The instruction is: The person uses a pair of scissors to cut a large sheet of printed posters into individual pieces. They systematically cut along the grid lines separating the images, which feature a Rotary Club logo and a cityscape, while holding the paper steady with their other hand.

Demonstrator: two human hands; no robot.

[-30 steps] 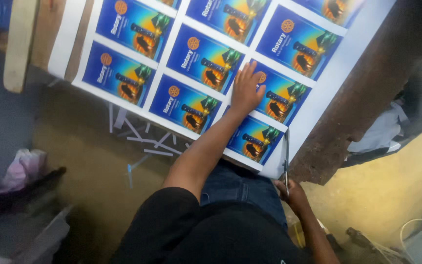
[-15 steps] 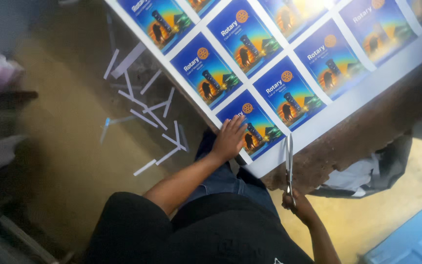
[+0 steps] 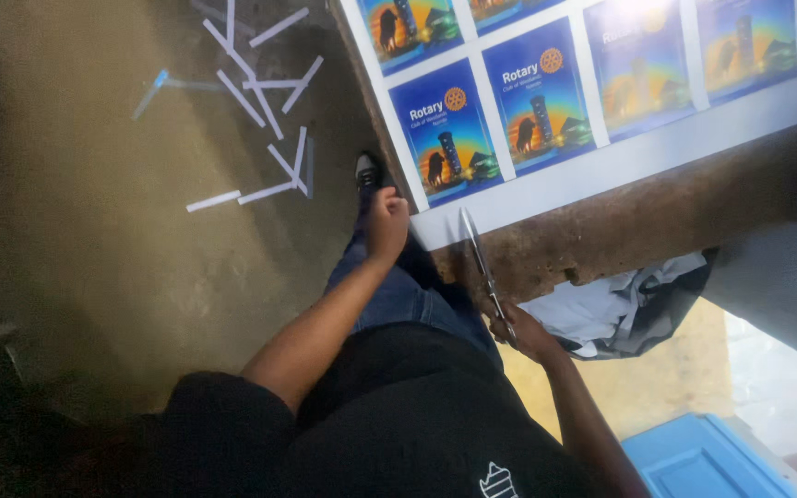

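Head view: a person stands at a rusty worktop (image 3: 657,217) on which a large printed sheet (image 3: 601,111) lies, a grid of blue picture panels with white margins between them. The left hand (image 3: 386,221) is closed on the sheet's near corner, at the worktop's edge, fingers curled over the white border. The right hand (image 3: 529,334) is wrapped around the handles of long scissors (image 3: 481,263), whose blades point up and away from the body, tips touching the white bottom margin just right of the held corner. Whether the blades are parted cannot be told.

White paper strips (image 3: 265,120) lie scattered on the floor (image 3: 94,231) to the left, near the person's shoe (image 3: 367,171). A crumpled grey cloth (image 3: 620,309) sits under the worktop on the right, with a blue lid (image 3: 703,456) below it.

The risks, as judged: the blades enter close to the gripping fingers, so a slip could nick them. With only a corner pinned, the sheet could shift or buckle, sending the cut off the margin and into a panel. The loose strips underfoot could slide.
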